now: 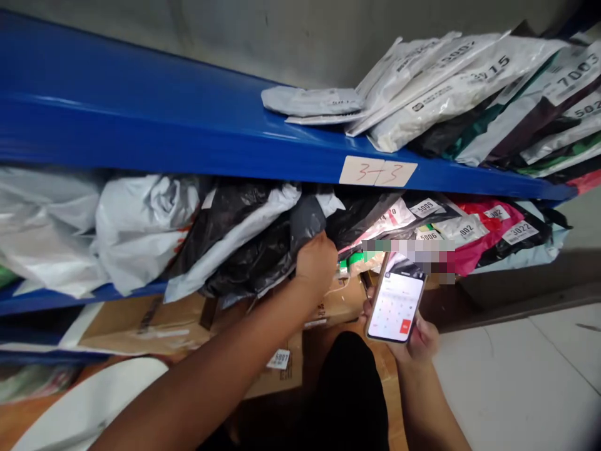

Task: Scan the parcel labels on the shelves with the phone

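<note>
My left hand (317,264) is closed on the edge of a dark grey plastic mailing bag (306,220) in the row of parcels on the middle shelf; its fingertips are hidden. Black bags (253,254) and a white bag (244,232) lie against it on the left. Lower down on the right, my right hand (417,335) holds a smartphone (397,307), its lit screen showing a number keypad with a red button. Behind the phone are labelled parcels, among them a pink bag (488,241) and a black bag marked 3022 (519,233).
A blue shelf beam (188,134) with a 3-3 label (378,171) runs above my hands. White parcels (436,81) lean on the upper shelf. Cardboard boxes (145,322) sit below, and a white round object (94,401) is at lower left. Pale floor tiles (521,369) lie to the right.
</note>
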The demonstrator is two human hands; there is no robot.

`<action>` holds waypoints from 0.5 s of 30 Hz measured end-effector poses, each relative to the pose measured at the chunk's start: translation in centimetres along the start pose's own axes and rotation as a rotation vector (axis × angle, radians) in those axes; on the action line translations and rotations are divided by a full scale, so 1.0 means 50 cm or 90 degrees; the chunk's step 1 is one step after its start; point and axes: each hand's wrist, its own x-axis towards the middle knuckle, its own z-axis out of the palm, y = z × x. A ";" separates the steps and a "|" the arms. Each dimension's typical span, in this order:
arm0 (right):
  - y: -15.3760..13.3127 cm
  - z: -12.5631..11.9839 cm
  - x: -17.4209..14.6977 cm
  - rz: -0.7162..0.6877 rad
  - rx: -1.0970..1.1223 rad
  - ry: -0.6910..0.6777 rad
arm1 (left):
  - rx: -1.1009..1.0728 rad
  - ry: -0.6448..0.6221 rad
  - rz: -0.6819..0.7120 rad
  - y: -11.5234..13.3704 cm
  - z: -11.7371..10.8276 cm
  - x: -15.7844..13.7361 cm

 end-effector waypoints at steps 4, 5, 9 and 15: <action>-0.003 -0.013 -0.020 -0.001 -0.015 -0.020 | 0.113 -0.051 0.154 -0.060 -0.039 -0.030; 0.000 -0.010 -0.022 -0.002 -0.015 -0.045 | 0.118 -0.062 0.193 -0.073 -0.052 -0.040; 0.032 0.043 -0.002 0.024 0.012 -0.150 | 0.073 -0.083 0.256 -0.102 -0.088 -0.069; 0.095 0.160 0.062 0.059 0.030 -0.157 | 0.046 -0.061 0.225 -0.141 -0.106 -0.061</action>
